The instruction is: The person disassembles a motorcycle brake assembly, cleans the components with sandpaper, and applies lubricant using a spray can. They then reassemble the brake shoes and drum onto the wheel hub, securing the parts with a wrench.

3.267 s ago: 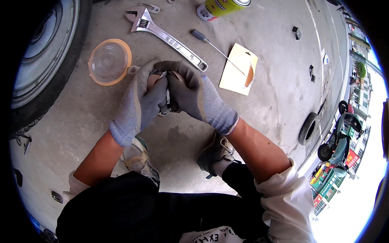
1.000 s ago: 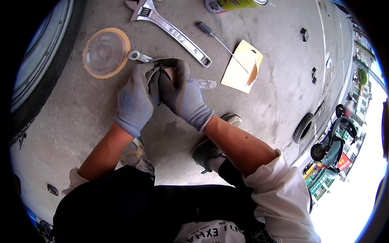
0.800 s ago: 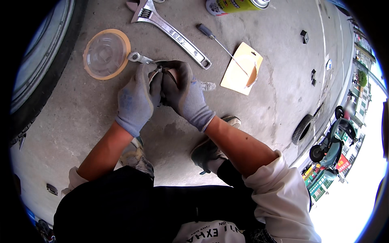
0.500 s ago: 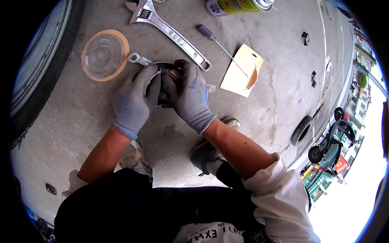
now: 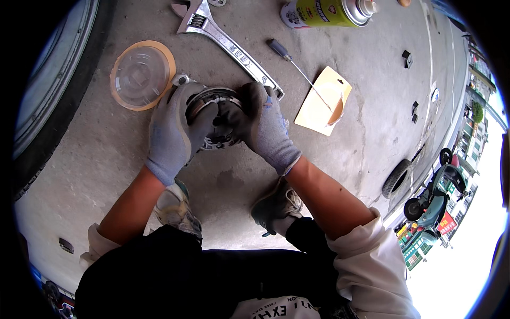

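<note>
My left hand (image 5: 172,133) and my right hand (image 5: 271,130), both in grey gloves, grip opposite sides of a round, dark metal part (image 5: 215,98) with a silver ring. My fingers curl round its rim, the thumbs reaching inward, partly hiding it. A lugged metal end (image 5: 181,80) pokes out by my left fingers. An adjustable wrench (image 5: 230,49) lies just beyond my hands. A clear lid with an orange rim (image 5: 141,74) is left of them. To the right, a screwdriver (image 5: 280,49) lies with its shaft over a yellow card (image 5: 311,111). A yellow-green spray can (image 5: 319,13) lies farther back.
A large wheel's tyre (image 5: 37,159) borders the left of the concrete floor. A loose tyre (image 5: 390,186) lies at the right, with a parked scooter (image 5: 446,189) beyond it and small black pieces (image 5: 407,58) nearby. My shoes (image 5: 175,204) are below my hands.
My hands, earlier closed together over the part, have moved apart to its sides, so more of its round top and inside shows. The view has shifted slightly.
</note>
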Action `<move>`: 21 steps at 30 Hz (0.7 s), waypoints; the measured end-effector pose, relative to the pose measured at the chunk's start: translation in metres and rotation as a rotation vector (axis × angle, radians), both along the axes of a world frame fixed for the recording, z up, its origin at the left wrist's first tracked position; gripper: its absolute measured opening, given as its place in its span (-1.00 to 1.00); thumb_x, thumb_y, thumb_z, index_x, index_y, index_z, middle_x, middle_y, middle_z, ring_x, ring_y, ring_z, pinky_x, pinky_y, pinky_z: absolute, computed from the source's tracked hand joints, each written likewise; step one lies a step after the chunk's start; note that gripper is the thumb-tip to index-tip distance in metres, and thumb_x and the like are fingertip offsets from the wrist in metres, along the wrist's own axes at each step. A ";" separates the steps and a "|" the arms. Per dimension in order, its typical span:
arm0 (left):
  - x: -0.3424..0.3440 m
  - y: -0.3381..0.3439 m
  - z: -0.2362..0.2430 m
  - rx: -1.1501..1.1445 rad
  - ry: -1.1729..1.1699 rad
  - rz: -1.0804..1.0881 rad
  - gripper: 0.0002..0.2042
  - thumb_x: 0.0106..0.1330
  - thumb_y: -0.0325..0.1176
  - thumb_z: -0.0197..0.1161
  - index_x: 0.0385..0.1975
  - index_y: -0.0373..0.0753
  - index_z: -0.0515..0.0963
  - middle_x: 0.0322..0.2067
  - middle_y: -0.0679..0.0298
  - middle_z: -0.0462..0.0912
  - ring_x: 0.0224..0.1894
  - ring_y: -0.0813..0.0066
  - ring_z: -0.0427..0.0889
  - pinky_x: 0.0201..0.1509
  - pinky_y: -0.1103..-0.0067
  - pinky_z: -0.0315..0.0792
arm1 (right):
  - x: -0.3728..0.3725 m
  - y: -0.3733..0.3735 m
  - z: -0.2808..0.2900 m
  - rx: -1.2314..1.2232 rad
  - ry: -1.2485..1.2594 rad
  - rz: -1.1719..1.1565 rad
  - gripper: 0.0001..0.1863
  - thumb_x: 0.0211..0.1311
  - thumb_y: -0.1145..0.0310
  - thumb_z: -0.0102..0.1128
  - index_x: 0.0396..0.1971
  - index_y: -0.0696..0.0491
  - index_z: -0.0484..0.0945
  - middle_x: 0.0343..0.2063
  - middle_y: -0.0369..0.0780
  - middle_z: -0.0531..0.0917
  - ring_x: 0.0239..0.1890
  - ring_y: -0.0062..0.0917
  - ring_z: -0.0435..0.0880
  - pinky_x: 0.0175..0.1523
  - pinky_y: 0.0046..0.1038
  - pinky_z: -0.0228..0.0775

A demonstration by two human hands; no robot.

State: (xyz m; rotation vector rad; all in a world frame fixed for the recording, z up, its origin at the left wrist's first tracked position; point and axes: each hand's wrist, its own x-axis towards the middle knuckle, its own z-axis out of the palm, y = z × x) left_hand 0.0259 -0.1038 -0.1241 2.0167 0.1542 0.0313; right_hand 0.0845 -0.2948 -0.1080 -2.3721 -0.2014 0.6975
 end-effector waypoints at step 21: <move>-0.001 -0.010 -0.002 0.329 -0.070 -0.040 -0.54 0.31 -0.12 0.35 0.16 -0.16 0.60 0.01 -0.01 0.58 0.04 -0.02 0.60 0.15 0.24 0.46 | -0.029 -0.007 0.037 -0.390 0.271 0.262 -0.50 0.27 -0.12 0.28 -0.35 0.09 0.74 -0.49 -0.02 0.73 -0.41 -0.14 0.76 -0.32 -0.19 0.58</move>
